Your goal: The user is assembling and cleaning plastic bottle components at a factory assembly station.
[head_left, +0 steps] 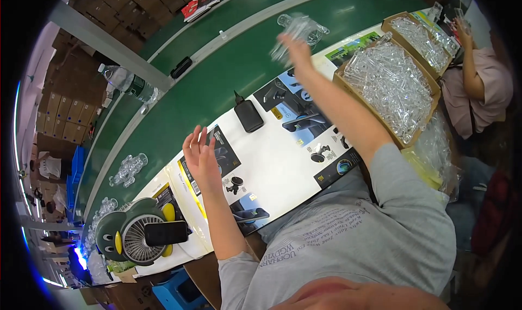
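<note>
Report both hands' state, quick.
Left hand: open, nothing held.
Right hand: blurred, at clear plastic pieces; whether gripping cannot be told.

Around a flat black rectangular device (pixel 249 116)

Up and right of the device, the blurred right hand (pixel 298 51) meets clear plastic pieces (pixel 297 28), grip unclear; farther right, a brown cardboard box (pixel 434 96) brims with more. Left of it, the left hand (pixel 202 159) spreads its fingers.

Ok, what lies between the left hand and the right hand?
In the head view, a black rounded case lies between the left hand and the right hand, near the far edge of the white tabletop.
</note>
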Tool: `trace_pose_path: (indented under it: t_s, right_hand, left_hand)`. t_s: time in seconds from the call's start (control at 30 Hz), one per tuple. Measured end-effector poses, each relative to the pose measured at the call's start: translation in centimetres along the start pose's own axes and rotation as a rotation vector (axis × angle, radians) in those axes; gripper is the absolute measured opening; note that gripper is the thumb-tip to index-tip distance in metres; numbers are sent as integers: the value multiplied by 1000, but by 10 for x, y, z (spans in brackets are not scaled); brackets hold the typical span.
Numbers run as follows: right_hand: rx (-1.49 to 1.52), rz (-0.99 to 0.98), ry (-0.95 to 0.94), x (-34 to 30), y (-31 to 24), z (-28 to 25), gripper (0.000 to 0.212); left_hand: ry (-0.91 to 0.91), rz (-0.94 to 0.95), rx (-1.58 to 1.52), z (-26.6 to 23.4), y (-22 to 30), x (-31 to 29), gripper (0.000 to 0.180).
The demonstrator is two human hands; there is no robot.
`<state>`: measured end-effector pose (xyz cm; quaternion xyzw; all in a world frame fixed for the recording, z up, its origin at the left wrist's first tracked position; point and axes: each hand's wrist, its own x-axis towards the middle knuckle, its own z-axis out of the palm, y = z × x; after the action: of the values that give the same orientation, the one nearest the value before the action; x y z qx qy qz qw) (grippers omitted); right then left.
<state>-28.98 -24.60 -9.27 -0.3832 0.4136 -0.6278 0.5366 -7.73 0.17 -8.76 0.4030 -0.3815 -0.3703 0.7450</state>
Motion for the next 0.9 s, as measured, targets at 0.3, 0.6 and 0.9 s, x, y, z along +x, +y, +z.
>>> trace_pose_path:
  t_s: [0.3, 0.6, 0.9]
  right_hand:
    - [482, 177, 102, 157, 30, -52, 33]
    - [443, 80, 94, 66, 38, -39, 30]
    - [-612, -595, -896, -168, 13, -1, 44]
  left_hand:
    - [41, 70, 131, -7, -11, 8, 35]
    - [29, -127, 27, -16, -17, 8, 37]
    - [38, -325, -511, -13, -34, 7, 42]
